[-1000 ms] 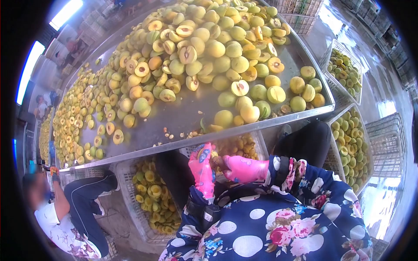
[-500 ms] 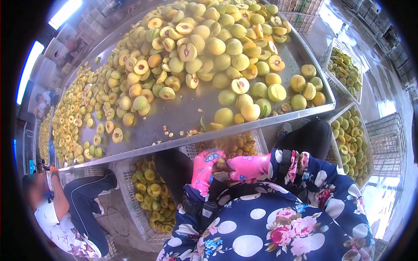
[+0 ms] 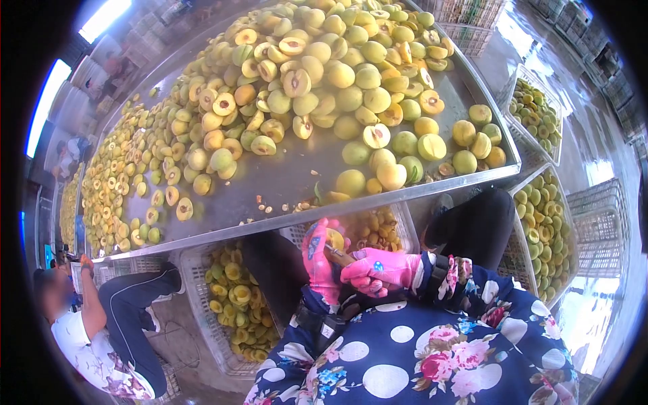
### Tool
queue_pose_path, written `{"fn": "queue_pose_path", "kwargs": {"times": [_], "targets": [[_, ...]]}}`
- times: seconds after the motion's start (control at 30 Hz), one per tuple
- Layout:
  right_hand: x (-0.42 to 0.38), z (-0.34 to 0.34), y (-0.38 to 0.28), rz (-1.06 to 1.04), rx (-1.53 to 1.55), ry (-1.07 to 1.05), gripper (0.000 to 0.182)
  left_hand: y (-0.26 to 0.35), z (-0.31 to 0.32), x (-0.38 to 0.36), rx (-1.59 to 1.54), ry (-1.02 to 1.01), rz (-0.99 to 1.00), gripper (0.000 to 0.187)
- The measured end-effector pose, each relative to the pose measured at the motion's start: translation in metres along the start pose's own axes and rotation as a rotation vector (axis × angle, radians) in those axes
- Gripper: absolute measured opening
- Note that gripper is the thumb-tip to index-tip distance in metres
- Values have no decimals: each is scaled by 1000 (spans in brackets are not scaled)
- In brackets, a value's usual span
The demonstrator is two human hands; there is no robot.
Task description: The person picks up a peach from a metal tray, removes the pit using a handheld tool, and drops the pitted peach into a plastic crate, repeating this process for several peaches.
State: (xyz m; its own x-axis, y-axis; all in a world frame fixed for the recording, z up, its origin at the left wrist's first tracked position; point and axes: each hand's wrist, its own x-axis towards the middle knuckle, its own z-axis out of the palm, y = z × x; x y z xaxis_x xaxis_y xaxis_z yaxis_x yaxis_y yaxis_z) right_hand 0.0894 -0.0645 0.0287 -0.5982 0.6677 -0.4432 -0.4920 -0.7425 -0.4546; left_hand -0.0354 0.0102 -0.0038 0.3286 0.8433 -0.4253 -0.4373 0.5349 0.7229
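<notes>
Both my hands wear pink gloves and meet below the metal table edge. In my left hand (image 3: 320, 260) is a yellow stone fruit (image 3: 335, 238), the fingers wrapped round its side. My right hand (image 3: 383, 270) is closed on a small brown-handled tool (image 3: 342, 257). The tool's thin tip points left and touches or nearly touches the fruit; my fingers hide much of its handle. Under my hands stands a crate with yellow fruit pieces (image 3: 374, 226).
The metal table (image 3: 283, 179) bears a heap of whole and halved stone fruit (image 3: 297, 81). Fruit-filled crates stand at my left (image 3: 191, 287) and right (image 3: 565, 250). A co-worker (image 3: 101, 337) sits at the left. Stacked crates (image 3: 597, 223) stand far right.
My left hand has turned upward, bringing the fruit into clearer view. My right hand has shifted slightly left and down, and the tool now shows. The view has shifted slightly.
</notes>
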Motion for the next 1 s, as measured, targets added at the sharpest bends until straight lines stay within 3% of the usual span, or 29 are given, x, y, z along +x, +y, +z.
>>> {"fn": "queue_pose_path", "kwargs": {"times": [0.13,0.23,0.27,0.33,0.4,0.47,0.53,0.57,0.63,0.67,0.77,0.87,1.0], "targets": [[2,6,3,-30,65,0,33,3,12,-1,-186,158,-45,28],[-15,11,-11,-195,-85,26,28,17,-5,1,-208,211,27,28],[-16,7,-10,-160,-199,133,26,25,-18,1,-213,229,68,28],[-15,-9,-3,-102,-420,354,25,55,-43,-19,526,212,476,25],[-19,-27,6,61,-744,471,29,103,-80,-25,379,382,355,25],[-27,-28,8,139,-937,506,32,138,-138,-24,1532,443,515,28],[-28,-34,12,166,-963,509,34,144,-130,-13,1463,393,554,31],[-27,-37,14,177,-975,510,35,148,-123,-6,1430,367,574,33],[-26,-42,19,78,-980,486,35,140,-65,21,1345,70,627,35],[-26,-46,22,28,-984,481,35,133,-23,31,1146,-63,486,36],[-35,-46,22,52,-893,510,33,91,61,85,1448,-366,734,35],[-49,-50,22,16,-865,548,31,47,99,137,1646,-724,767,40],[-61,-57,28,-48,-654,574,28,29,121,158,1900,-758,783,43]]}}
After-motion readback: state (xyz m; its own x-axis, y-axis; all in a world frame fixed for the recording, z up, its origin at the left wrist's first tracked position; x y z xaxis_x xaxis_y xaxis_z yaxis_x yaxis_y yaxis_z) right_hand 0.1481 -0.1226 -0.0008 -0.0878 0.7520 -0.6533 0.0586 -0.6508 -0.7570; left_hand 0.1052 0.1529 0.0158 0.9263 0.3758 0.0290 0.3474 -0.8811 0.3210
